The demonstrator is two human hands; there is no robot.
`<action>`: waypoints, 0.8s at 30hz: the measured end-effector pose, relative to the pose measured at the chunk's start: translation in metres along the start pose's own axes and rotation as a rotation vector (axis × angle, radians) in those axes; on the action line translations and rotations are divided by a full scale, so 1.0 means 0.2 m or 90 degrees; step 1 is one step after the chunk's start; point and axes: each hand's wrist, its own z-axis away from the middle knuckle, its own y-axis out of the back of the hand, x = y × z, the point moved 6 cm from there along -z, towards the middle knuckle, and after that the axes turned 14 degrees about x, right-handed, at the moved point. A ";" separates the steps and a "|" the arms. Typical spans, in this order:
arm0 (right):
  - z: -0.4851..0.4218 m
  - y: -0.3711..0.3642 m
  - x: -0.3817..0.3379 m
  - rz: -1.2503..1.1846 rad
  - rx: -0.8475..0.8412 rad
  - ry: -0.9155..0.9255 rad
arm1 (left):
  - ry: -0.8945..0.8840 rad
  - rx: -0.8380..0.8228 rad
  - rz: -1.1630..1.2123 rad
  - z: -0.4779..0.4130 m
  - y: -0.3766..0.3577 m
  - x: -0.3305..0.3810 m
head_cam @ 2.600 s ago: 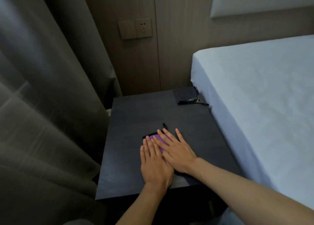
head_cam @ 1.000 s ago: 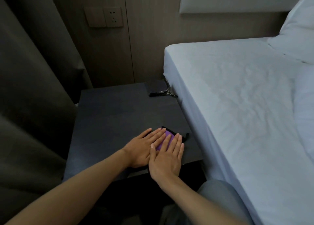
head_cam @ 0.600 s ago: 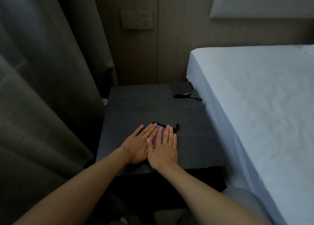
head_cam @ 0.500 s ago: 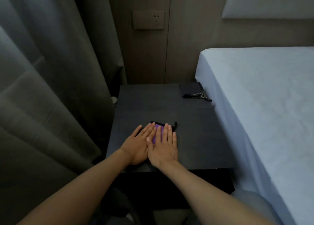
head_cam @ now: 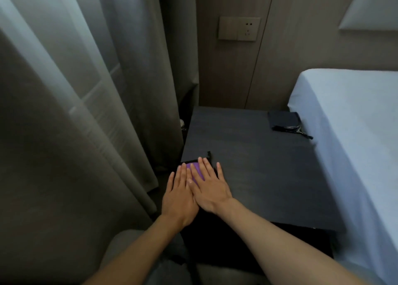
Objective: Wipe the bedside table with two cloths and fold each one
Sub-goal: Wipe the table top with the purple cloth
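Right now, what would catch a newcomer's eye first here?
Two flat hands, the left hand and the right hand, press a purple cloth at the near left edge of the dark bedside table. A folded dark cloth lies at its far right corner, beside the white bed.

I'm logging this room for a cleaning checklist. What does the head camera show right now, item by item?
bedside table: one, dark grey, between curtains and bed
purple cloth: one, purple with black edging, near left part of the table, under both hands
dark cloth: one, navy, folded, far right corner of the table
bed: one, white sheet, right side
curtains: count unclear, grey, left side
wall plate: one, beige, switch and socket, wall behind the table
padded panel: one, pale, wall at top right
trouser leg: one, grey, bottom edge
left hand: one, flat on the purple cloth
right hand: one, flat on the purple cloth, touching the left hand
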 end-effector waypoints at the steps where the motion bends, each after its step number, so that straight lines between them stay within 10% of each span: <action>1: 0.01 0.00 -0.01 -0.002 0.003 0.021 | 0.035 0.010 -0.002 0.04 0.00 0.00; 24: 0.65 0.06 0.64 0.045 0.130 -0.061 | -0.049 0.069 0.052 0.23 -0.09 0.83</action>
